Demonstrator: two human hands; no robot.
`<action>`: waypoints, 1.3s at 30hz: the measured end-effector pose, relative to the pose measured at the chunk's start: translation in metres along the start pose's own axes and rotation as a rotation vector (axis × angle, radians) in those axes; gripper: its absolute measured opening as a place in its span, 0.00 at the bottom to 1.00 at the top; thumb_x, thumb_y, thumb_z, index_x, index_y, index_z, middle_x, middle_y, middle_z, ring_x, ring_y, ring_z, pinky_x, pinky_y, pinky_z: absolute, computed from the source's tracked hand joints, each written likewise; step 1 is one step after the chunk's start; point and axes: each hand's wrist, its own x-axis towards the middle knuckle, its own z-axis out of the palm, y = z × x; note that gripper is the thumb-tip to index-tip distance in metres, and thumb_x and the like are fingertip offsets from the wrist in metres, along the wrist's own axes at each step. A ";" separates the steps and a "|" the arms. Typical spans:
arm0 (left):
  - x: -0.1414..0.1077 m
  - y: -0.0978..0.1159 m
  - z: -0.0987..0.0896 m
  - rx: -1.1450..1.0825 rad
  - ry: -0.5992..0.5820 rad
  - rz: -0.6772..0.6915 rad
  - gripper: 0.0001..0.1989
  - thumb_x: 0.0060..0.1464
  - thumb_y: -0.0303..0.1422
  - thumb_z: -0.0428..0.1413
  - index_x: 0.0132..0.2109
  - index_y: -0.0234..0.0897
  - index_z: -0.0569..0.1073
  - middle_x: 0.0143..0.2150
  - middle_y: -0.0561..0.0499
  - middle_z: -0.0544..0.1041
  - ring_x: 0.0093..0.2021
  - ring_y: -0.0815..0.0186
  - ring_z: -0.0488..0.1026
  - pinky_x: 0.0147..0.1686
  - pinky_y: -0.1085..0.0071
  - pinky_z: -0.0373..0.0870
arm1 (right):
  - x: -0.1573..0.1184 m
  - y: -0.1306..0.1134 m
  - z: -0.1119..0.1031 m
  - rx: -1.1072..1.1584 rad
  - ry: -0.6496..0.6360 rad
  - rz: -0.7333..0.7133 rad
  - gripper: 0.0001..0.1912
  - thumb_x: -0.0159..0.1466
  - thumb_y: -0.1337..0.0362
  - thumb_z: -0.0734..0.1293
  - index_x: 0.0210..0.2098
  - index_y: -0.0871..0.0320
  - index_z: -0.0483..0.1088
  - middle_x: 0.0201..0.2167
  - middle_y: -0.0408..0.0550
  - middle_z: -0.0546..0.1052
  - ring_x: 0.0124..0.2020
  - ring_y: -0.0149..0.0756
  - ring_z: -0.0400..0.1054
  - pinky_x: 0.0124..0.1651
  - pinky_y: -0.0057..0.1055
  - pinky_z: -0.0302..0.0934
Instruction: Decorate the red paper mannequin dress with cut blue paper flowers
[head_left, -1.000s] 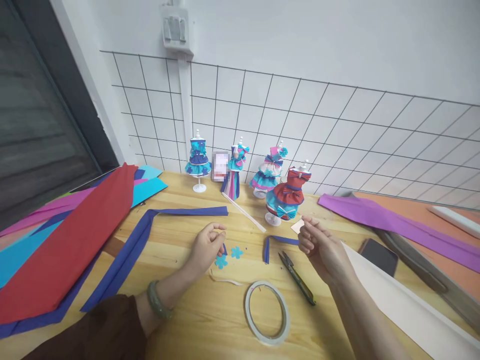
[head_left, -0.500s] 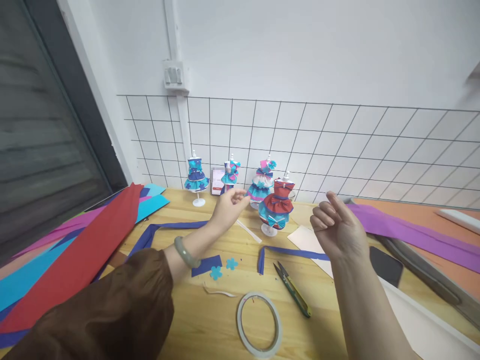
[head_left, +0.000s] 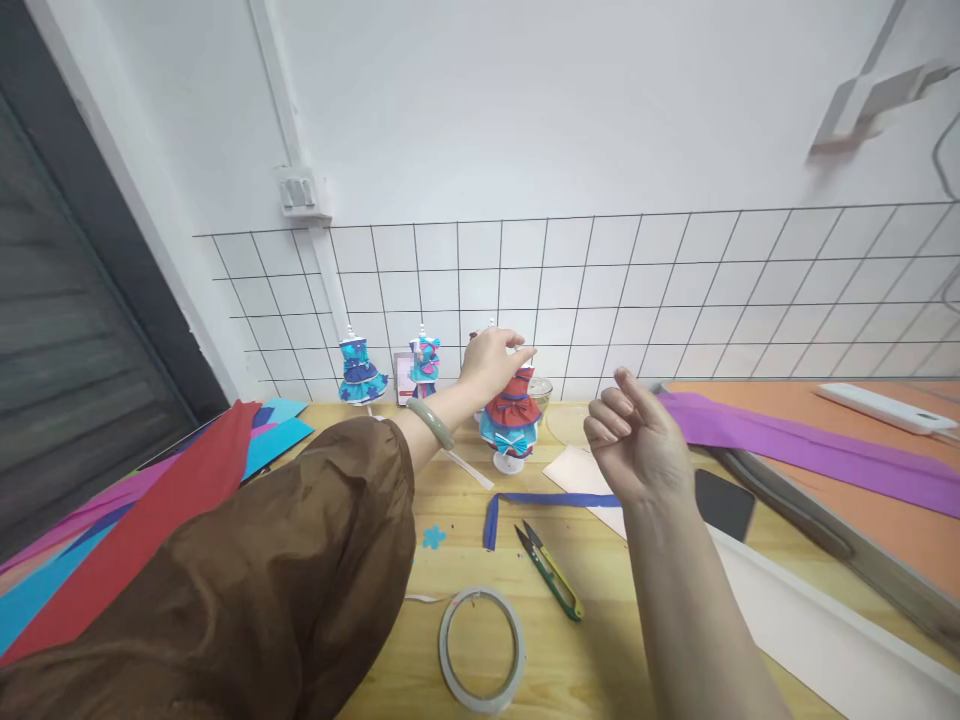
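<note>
My left hand [head_left: 496, 362] reaches out to the dress form in a red and blue dress [head_left: 512, 412]. Its thumb and fingers close about the form's neck, which they largely hide. Another form behind is mostly covered by this hand. My right hand [head_left: 637, 435] is raised over the table at the right, fingers curled in and thumb up against them. Anything pinched there is too small or hidden to make out. Below lie thread snips [head_left: 551, 572], a blue fabric strip [head_left: 555, 498] and a roll of tape [head_left: 481, 650].
Two more dress forms, one in blue [head_left: 361, 372] and one in blue and pink [head_left: 424, 360], stand at the back left. Coloured fabric [head_left: 187, 480] is piled at the left. A black phone [head_left: 724, 503] and a white tray [head_left: 817, 620] lie at the right. A wire grid [head_left: 637, 300] covers the wall.
My left hand has moved forward to the red-dressed form's neck, and its sleeve now covers more of the table. My right hand keeps its curled pose. The view has turned slightly right.
</note>
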 end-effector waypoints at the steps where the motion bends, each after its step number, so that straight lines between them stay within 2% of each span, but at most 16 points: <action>1: 0.001 0.000 0.002 0.008 -0.014 -0.005 0.10 0.48 0.36 0.55 0.35 0.34 0.75 0.36 0.46 0.76 0.40 0.64 0.71 0.42 0.68 0.65 | 0.000 -0.001 0.000 0.000 -0.001 0.002 0.11 0.51 0.67 0.71 0.28 0.57 0.63 0.16 0.31 0.54 0.12 0.17 0.47 0.13 0.16 0.43; 7: 0.005 -0.004 0.005 -0.018 -0.028 -0.034 0.05 0.46 0.29 0.55 0.32 0.35 0.75 0.31 0.48 0.76 0.35 0.65 0.72 0.38 0.68 0.66 | 0.001 -0.005 -0.002 0.024 -0.011 0.024 0.11 0.51 0.68 0.71 0.28 0.57 0.63 0.15 0.30 0.53 0.12 0.17 0.47 0.13 0.16 0.43; 11: 0.009 -0.009 0.001 -0.036 -0.017 -0.086 0.04 0.44 0.29 0.56 0.30 0.35 0.75 0.30 0.48 0.76 0.34 0.65 0.72 0.38 0.68 0.66 | 0.000 -0.007 -0.001 0.045 -0.020 0.033 0.10 0.52 0.69 0.70 0.27 0.58 0.62 0.15 0.30 0.53 0.12 0.17 0.47 0.13 0.16 0.43; 20: 0.008 -0.016 -0.009 -0.034 -0.021 -0.090 0.07 0.44 0.30 0.57 0.32 0.31 0.76 0.30 0.47 0.76 0.32 0.66 0.72 0.38 0.68 0.66 | 0.000 -0.008 -0.005 0.091 -0.057 0.050 0.10 0.52 0.71 0.69 0.29 0.58 0.63 0.14 0.30 0.52 0.12 0.17 0.48 0.13 0.16 0.44; 26: 0.007 -0.012 -0.011 -0.009 -0.013 -0.083 0.04 0.43 0.28 0.58 0.30 0.34 0.76 0.32 0.48 0.77 0.35 0.66 0.72 0.39 0.69 0.67 | 0.001 -0.010 -0.008 0.114 -0.042 0.076 0.10 0.52 0.72 0.69 0.29 0.58 0.63 0.15 0.30 0.52 0.12 0.17 0.48 0.12 0.16 0.45; 32: 0.007 -0.015 -0.011 -0.018 -0.037 -0.085 0.05 0.44 0.28 0.57 0.31 0.35 0.76 0.34 0.48 0.78 0.38 0.65 0.73 0.39 0.69 0.68 | 0.000 -0.012 -0.007 0.121 -0.070 0.108 0.06 0.56 0.74 0.65 0.31 0.59 0.64 0.14 0.31 0.52 0.12 0.18 0.47 0.12 0.16 0.45; 39: 0.007 -0.020 -0.014 -0.059 -0.042 -0.106 0.06 0.45 0.26 0.56 0.33 0.34 0.76 0.36 0.48 0.78 0.39 0.66 0.73 0.41 0.70 0.68 | 0.005 -0.007 -0.013 0.053 -0.030 0.133 0.07 0.55 0.73 0.66 0.29 0.59 0.63 0.14 0.31 0.53 0.12 0.18 0.48 0.12 0.16 0.45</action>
